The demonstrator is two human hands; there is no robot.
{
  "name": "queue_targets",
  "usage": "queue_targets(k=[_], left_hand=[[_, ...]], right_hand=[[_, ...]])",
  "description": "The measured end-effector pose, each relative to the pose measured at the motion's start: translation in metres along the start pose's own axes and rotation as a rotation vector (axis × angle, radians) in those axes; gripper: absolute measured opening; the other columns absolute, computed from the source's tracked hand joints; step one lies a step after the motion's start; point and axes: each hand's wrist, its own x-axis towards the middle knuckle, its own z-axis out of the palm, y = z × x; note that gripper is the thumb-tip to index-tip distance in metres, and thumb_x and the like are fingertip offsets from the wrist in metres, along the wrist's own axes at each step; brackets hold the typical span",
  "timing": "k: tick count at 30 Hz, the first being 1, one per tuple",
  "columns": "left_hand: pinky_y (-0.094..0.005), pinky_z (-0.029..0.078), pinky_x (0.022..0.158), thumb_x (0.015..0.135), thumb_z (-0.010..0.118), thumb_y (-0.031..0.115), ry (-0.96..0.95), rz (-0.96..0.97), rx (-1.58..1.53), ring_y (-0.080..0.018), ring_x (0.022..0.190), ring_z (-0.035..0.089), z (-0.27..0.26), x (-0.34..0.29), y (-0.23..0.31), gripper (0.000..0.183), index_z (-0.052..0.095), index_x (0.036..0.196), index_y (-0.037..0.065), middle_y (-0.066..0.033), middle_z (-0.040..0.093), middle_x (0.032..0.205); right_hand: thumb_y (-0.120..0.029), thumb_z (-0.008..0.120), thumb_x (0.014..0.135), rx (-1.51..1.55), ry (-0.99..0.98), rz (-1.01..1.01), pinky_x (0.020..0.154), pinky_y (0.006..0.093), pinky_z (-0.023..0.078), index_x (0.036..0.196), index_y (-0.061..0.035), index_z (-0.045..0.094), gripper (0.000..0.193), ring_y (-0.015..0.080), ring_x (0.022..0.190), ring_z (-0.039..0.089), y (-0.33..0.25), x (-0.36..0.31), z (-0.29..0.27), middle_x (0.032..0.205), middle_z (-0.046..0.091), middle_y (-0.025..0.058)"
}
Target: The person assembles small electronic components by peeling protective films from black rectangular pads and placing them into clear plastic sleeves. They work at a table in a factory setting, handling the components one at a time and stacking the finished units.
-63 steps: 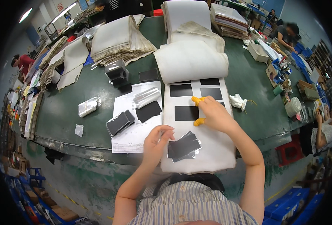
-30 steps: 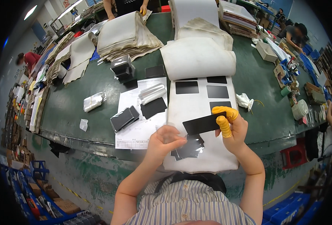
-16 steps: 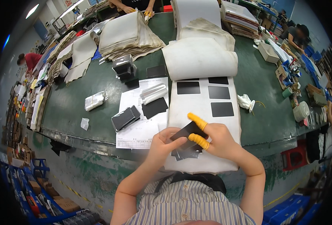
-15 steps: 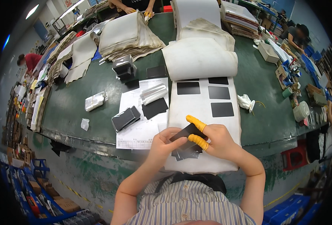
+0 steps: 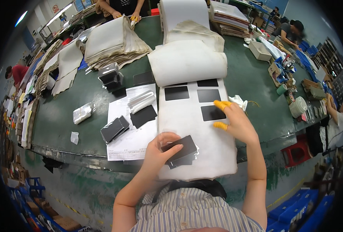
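My left hand (image 5: 159,151) grips a small fanned stack of dark rectangular cards (image 5: 185,148), some with clear film edges, low over the near part of a long white sheet (image 5: 214,158). Yellow finger cots cover the thumb and a fingertip of my right hand (image 5: 240,123). That hand is open, its fingers apart, reaching over the sheet's right side. Its upper fingertip is beside a dark card (image 5: 212,113) lying on the sheet. Farther up lie another dark card (image 5: 209,95) and, to the left, one more card (image 5: 177,93). The turned-back sheets (image 5: 190,63) partly cover others.
Left of the sheet, a printed paper (image 5: 121,149) carries wrapped dark cards (image 5: 115,129), loose dark cards (image 5: 143,116) and a clear film bundle (image 5: 141,102). A clear packet (image 5: 83,113) lies farther left. Stacked sheets (image 5: 107,42) stand behind. Co-workers are beyond the table.
My right hand has left the cards held in my left hand and moved up and right over the sheet, fingers spread. My left hand keeps the stack. The whole view has shifted.
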Motion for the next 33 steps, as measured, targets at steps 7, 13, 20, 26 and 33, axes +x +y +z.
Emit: queue_targets(k=[7, 13, 20, 26, 33], left_hand=[[-0.0279, 0.047, 0.081, 0.097, 0.049, 0.017, 0.119, 0.266, 0.116, -0.0140, 0.086, 0.060, -0.011, 0.013, -0.001, 0.018, 0.059, 0.099, 0.002, -0.0080, 0.064, 0.086], [-0.0300, 0.052, 0.066, 0.099, 0.044, 0.018, 0.091, 0.181, -0.193, -0.0162, 0.070, 0.063, -0.016, 0.011, -0.001, 0.018, 0.054, 0.102, 0.004, -0.0085, 0.063, 0.077], [-0.0298, 0.052, 0.060, 0.099, 0.042, 0.017, 0.080, 0.094, -0.290, -0.0167, 0.065, 0.062, -0.010, 0.005, 0.003, 0.017, 0.053, 0.102, 0.004, -0.0090, 0.062, 0.075], [-0.0296, 0.052, 0.057, 0.099, 0.041, 0.016, 0.092, 0.072, -0.302, -0.0169, 0.065, 0.062, -0.016, 0.002, 0.000, 0.017, 0.053, 0.103, 0.003, -0.0098, 0.061, 0.075], [-0.0294, 0.053, 0.057, 0.098, 0.042, 0.015, 0.097, -0.025, -0.348, -0.0177, 0.067, 0.063, -0.027, 0.002, -0.004, 0.017, 0.052, 0.104, 0.003, -0.0099, 0.061, 0.077]], right_hand=[[-0.028, 0.077, 0.070, 0.004, -0.084, 0.135, 0.092, 0.0356, 0.040, 0.118, -0.0044, 0.057, 0.057, 0.0279, 0.102, 0.047, 0.026, 0.001, -0.003, 0.108, 0.054, 0.0113], [-0.031, 0.081, 0.065, 0.003, -0.041, 0.122, 0.092, 0.0360, 0.038, 0.112, -0.0035, 0.059, 0.058, 0.0286, 0.102, 0.045, 0.035, 0.002, 0.007, 0.106, 0.052, 0.0123], [-0.031, 0.083, 0.062, -0.097, -0.176, 0.150, 0.091, 0.0356, 0.037, 0.108, -0.0018, 0.057, 0.061, 0.0290, 0.102, 0.044, 0.035, 0.022, -0.002, 0.104, 0.052, 0.0131], [-0.013, 0.081, 0.064, 0.185, -0.143, 0.316, 0.077, 0.0317, 0.043, 0.113, -0.0031, 0.051, 0.058, 0.0239, 0.078, 0.051, 0.013, 0.015, -0.006, 0.084, 0.054, 0.0082], [-0.001, 0.073, 0.068, 0.325, -0.150, 0.191, 0.076, 0.0294, 0.045, 0.112, -0.0064, 0.055, 0.048, 0.0208, 0.075, 0.051, 0.004, -0.008, -0.006, 0.086, 0.057, 0.0062]])
